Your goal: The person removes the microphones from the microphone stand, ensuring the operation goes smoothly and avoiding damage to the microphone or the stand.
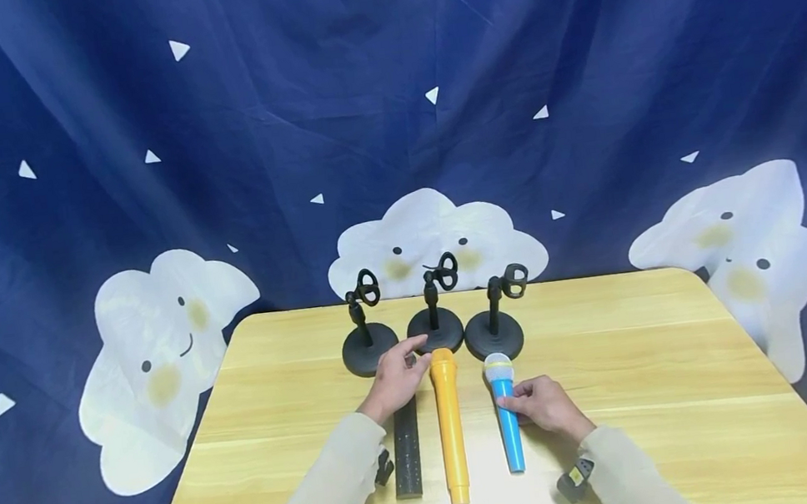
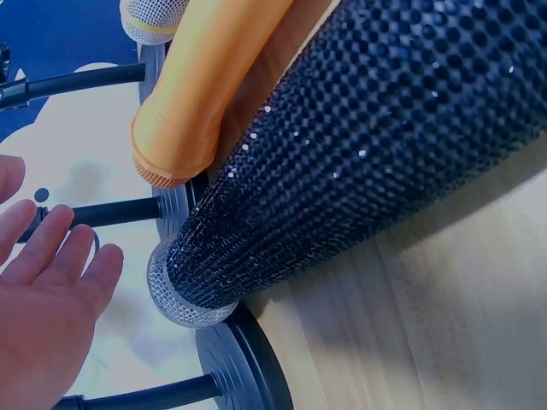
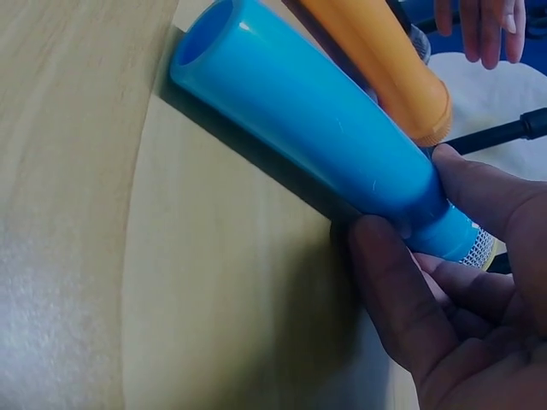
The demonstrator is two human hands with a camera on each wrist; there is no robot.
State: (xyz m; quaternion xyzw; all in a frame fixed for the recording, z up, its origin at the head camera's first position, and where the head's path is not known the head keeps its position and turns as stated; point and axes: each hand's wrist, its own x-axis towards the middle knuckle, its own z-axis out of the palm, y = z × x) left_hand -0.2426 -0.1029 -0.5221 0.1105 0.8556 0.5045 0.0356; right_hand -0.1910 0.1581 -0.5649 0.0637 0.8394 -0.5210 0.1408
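Note:
On the table lie a blue microphone [image 1: 510, 428] with a silver mesh head, an orange microphone [image 1: 451, 431] and a black sparkly microphone [image 1: 407, 453]. My right hand [image 1: 547, 407] pinches the blue one just below its head, as the right wrist view also shows with thumb and fingers [image 3: 402, 307] about the blue body. Over the head end of the black microphone [image 2: 342, 162] hovers my left hand [image 1: 396, 379], its fingers extended and holding nothing. In the head view that hand hides the black microphone's head, which the left wrist view shows.
Behind the microphones stand three black desk stands with round bases and clips: a left stand [image 1: 370, 348], a middle stand [image 1: 437, 328] and a right stand [image 1: 494, 335]. A blue curtain [image 1: 382, 78] with clouds hangs behind the wooden table [image 1: 692, 385].

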